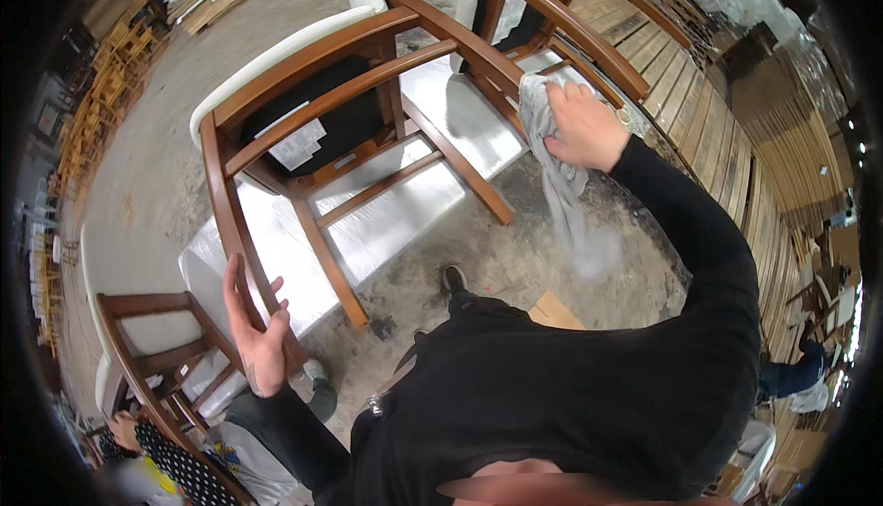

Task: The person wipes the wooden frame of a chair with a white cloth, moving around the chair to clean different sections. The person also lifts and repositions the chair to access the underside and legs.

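Observation:
A brown wooden chair with a white padded seat lies tipped over before me, its dark underside and pale label facing me and its legs pointing my way. My right hand is closed round a grey cloth, pressed to the end of the chair's right-hand leg; the rest of the cloth hangs down, its lower end blurred. At the lower left, my left hand has its fingers apart, beside the left-hand leg; whether it touches the wood I cannot tell. Beneath the chair is a surface wrapped in shiny plastic.
A second tipped chair stands beyond my right hand. Another chair is at the left, where a person's hand in a dotted sleeve rests near it. Wooden slats and stacked cardboard line the right. A cardboard piece lies on the floor.

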Demonstrator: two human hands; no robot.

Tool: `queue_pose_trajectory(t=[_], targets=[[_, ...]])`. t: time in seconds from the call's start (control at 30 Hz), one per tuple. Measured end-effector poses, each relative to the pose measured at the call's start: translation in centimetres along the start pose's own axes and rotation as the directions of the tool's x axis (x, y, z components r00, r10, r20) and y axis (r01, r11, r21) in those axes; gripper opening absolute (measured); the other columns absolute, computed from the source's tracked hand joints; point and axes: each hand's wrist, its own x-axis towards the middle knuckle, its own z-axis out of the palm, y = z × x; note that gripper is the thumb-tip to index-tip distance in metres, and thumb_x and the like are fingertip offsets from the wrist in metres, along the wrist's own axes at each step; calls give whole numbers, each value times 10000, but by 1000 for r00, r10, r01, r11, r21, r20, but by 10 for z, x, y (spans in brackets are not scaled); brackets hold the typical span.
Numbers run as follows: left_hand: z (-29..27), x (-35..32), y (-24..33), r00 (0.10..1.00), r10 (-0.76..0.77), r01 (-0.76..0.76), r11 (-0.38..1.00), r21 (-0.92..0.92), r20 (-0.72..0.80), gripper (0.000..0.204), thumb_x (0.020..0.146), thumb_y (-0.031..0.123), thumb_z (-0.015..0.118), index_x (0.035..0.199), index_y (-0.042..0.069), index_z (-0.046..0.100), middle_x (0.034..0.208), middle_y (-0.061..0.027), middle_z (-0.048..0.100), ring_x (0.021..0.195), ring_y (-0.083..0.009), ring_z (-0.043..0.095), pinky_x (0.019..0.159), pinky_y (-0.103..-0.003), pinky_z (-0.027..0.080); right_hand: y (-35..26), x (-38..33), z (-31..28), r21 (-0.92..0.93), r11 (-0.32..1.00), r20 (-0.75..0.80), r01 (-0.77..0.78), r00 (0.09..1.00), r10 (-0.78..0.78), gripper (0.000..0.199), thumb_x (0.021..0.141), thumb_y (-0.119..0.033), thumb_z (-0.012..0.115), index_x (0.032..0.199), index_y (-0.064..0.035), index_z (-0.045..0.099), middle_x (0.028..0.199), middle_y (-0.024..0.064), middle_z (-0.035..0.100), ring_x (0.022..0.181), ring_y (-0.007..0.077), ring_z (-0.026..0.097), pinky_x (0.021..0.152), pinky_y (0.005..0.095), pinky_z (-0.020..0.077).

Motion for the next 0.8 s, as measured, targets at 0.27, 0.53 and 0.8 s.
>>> queue_pose_trajectory(t=[0.27, 0.53, 0.8], targets=[[-1, 10, -11, 999, 54, -54, 998, 32, -4, 917, 705, -54, 572, 1566, 112, 306, 1550, -126, 362, 1189, -290, 593, 942, -369, 523, 34, 204, 54, 679, 726, 165, -106, 986, -11, 579, 952, -442, 527, 1099, 102, 660, 1079, 241, 703, 1022, 332, 675, 923, 406, 509], [-7, 7, -15, 969, 114, 34, 814, 579, -217, 974, 733, 152, 693, 1591, 90, 237, 1535, -226, 398, 1212, -366, 584, 1046, -454, 455, 17, 362, 78, 372, 924, 34, 89, 993, -110, 547, 986, -473, 468, 1221, -12, 646, 1242, 292, 634, 1176, 440, 595, 992, 471, 462], [44, 12, 19, 823, -97, 562, 284, 777, -560, 455, 786, 238, 623, 1123, -43, 504, 903, -252, 710, 918, -418, 704, 814, -468, 563, 0, 304, 32, 197, 961, 105, 192, 971, -216, 804, 806, -372, 698, 1442, 24, 406, 1289, 367, 577, 1237, 436, 581, 1026, 460, 482]])
